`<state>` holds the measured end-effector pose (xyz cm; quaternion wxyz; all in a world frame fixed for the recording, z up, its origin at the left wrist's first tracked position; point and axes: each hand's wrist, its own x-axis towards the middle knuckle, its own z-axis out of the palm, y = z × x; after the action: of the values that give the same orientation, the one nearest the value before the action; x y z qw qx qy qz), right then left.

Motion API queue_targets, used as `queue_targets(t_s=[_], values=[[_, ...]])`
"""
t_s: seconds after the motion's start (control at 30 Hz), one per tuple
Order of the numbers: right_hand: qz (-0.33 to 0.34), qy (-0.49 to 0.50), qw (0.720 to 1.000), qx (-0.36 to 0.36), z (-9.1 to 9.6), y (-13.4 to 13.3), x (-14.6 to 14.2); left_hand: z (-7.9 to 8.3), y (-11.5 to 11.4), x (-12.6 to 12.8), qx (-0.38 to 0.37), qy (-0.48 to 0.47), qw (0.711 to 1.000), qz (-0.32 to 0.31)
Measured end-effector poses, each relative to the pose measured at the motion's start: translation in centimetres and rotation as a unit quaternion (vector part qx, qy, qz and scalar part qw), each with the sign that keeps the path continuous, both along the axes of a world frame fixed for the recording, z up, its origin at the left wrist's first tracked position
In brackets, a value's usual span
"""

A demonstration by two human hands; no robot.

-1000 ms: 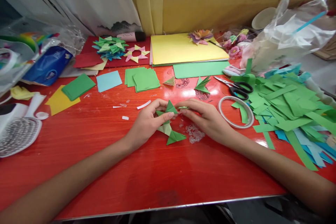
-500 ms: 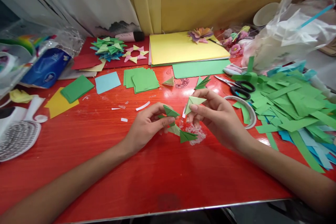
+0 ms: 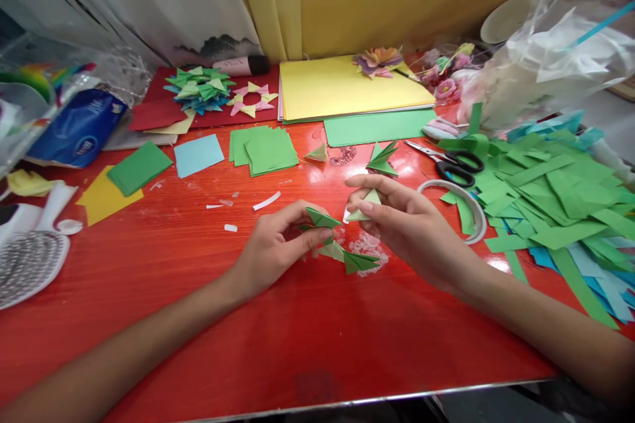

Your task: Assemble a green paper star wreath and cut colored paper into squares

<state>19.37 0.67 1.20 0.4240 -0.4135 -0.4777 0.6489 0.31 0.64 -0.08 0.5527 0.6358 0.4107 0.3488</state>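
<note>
Between thumb and fingers, my left hand (image 3: 282,241) pinches a chain of joined folded paper triangles (image 3: 360,262), dark green and pale green. Part of that chain is hidden behind the fingers. A single pale green folded paper triangle (image 3: 367,206) is pinched in my right hand (image 3: 404,218), a short way to the right of the chain and apart from it. Beyond the hands, a loose pale folded triangle (image 3: 317,153) and some dark green folded pieces (image 3: 381,158) lie on the red table (image 3: 278,350).
Scissors (image 3: 449,162), a tape roll (image 3: 466,208) and a heap of green and blue paper strips (image 3: 560,192) lie to the right. Green paper squares (image 3: 270,151), a layered paper ring (image 3: 199,89) and yellow sheets (image 3: 342,89) are at the back. A hairbrush (image 3: 32,264) lies left.
My right hand has turned its pale triangle and brought it slightly lower. The left hand still holds the chain, shifted a little lower. The camera view has moved slightly.
</note>
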Motion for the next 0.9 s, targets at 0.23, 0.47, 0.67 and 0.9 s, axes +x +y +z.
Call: queue_targets(t_s=[0.23, 0.47, 0.67, 0.9], values=[[0.011, -0.117, 0.967, 0.226, 0.5, -0.6, 0.2, -0.4, -0.6, -0.4, 0.141, 0.035, 0.989, 0.021], [-0.021, -0.183, 0.912, 0.366, 0.8, -1.0, 0.5, -0.5, -0.8, -0.5, 0.282, 0.07, 0.957, 0.026], [0.011, -0.262, 0.862, 0.435, 1.0, -0.9, 0.7, -0.4, -0.6, -0.5, 0.319, 0.08, 0.944, 0.03], [0.008, -0.27, 0.849, 0.454, 1.1, -1.0, 0.7, -0.4, -0.7, -0.5, 0.332, 0.087, 0.939, 0.023]])
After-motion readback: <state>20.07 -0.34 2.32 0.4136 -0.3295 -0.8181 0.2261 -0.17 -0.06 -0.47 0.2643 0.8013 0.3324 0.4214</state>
